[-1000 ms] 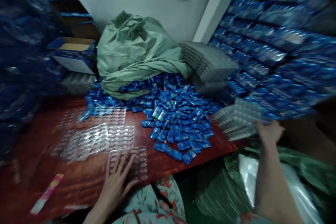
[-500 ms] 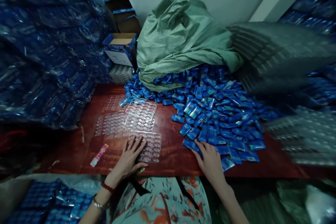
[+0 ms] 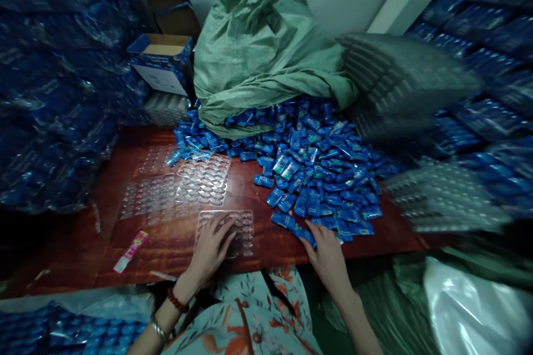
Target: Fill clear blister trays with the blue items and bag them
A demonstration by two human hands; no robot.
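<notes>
A clear plastic blister tray (image 3: 244, 238) with rows of moulded cavities lies near the table's front edge. My left hand (image 3: 210, 244) rests over its left part, fingers stretched and slightly bent, hiding some cavities. At the near edge of a heap of small blue wrapped packets (image 3: 328, 177), my right hand (image 3: 327, 249) has thumb and fingers around one blue packet (image 3: 306, 234), still low at the table. Another packet (image 3: 283, 219) lies just left of it. More clear trays (image 3: 204, 180) lie flat beyond my left hand, some overlapping.
A green cloth sack (image 3: 266, 61) stands behind the heap. Stacked clear trays (image 3: 445, 199) are at the right, with a larger tray stack (image 3: 408, 83) behind. Wrapped blue goods (image 3: 54, 94) rise at the left beside an open box (image 3: 160, 61). A pink strip (image 3: 131, 251) lies front left.
The view has turned to the right. My left hand and the tray under it have shifted right, away from the other trays. My right hand has closed further around the blue packet.
</notes>
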